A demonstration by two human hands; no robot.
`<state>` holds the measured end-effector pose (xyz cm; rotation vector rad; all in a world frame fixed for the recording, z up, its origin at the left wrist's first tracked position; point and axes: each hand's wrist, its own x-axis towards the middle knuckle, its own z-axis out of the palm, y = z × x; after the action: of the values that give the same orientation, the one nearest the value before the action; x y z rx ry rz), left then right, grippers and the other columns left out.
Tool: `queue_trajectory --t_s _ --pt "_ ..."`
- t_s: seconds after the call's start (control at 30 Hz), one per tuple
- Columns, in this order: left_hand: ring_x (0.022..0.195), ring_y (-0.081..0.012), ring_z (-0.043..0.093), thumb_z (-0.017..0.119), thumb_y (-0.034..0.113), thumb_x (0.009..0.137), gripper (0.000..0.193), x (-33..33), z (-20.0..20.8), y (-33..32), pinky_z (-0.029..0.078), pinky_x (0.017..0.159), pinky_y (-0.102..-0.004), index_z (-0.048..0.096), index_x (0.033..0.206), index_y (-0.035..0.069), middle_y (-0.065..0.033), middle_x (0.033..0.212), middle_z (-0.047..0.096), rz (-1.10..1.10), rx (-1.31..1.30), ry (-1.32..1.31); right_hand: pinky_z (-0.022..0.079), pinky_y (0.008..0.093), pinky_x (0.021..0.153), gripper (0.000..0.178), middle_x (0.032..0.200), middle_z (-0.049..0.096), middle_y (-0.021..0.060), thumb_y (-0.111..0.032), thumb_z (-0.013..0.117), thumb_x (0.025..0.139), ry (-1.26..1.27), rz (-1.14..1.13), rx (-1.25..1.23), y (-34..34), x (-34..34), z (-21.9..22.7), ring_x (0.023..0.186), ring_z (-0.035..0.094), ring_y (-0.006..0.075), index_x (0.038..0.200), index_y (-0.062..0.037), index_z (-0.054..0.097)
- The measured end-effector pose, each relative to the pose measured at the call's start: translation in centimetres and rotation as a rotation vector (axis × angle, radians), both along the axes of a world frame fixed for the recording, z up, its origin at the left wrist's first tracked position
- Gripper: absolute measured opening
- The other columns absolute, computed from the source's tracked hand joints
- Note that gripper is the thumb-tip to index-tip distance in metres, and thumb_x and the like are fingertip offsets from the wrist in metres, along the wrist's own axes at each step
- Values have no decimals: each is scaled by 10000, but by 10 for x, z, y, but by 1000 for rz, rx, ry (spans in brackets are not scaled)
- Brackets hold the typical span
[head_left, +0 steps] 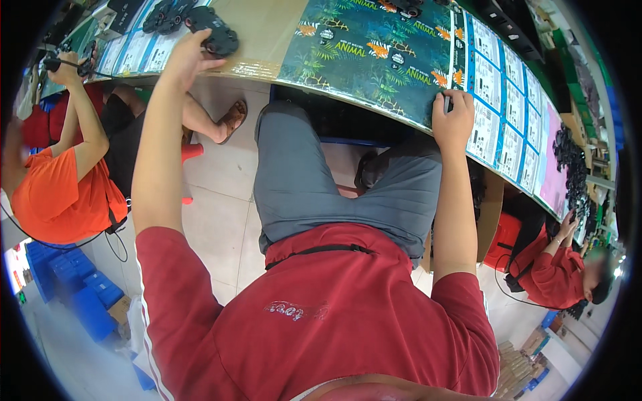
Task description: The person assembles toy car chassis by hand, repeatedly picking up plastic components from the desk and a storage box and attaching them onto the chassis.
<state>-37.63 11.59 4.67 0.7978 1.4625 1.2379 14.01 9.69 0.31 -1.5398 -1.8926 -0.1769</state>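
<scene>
My left hand (190, 56) is at the table's near edge, upper left, its fingers and thumb gripping the near side of a chunky black plastic part (219, 40). More black plastic parts (166, 16) lie just beyond it to the left. Further right, my right hand (454, 119) is curled at the edge of the table. A small dark grey piece (447, 104) shows between its thumb and fingers; most of it is hidden, so its kind is unclear.
The worktable (257, 33) is covered with brown board and printed sheets (374, 47). Many small black parts (570, 160) are heaped at far right. A co-worker in orange (63, 197) sits at left, another in red (555, 274) at right. Blue bins (80, 287) stand lower left.
</scene>
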Motion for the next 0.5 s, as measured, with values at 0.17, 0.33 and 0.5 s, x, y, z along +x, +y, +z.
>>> queue_trajectory --t_s 0.17,0.33,0.5 --pt "924 -247 687 602 297 999 421 -49 -13 26 610 776 -353 587 1225 -58 -146 1109 669 158 -43 189 501 451 821 152 1006 635 166 -139 690 868 25 -19 -47 0 -1 0 951 616 373 946 -9 679" --pt "1016 -274 706 807 539 785 905 -35 -31 10 564 866 -361 525 1373 -90 -223 1189 672 300 10 531 500 451 817 138 1000 633 166 -123 680 864 -9 -75 -40 0 -7 1 942 614 373 943 -9 676" --pt "1159 -367 667 827 575 725 989 -33 -27 20 510 989 -385 519 1378 -101 -294 1248 658 277 71 1189 492 461 809 128 977 620 173 -99 663 855 -39 -67 -35 -2 -5 5 927 604 374 941 -4 665"
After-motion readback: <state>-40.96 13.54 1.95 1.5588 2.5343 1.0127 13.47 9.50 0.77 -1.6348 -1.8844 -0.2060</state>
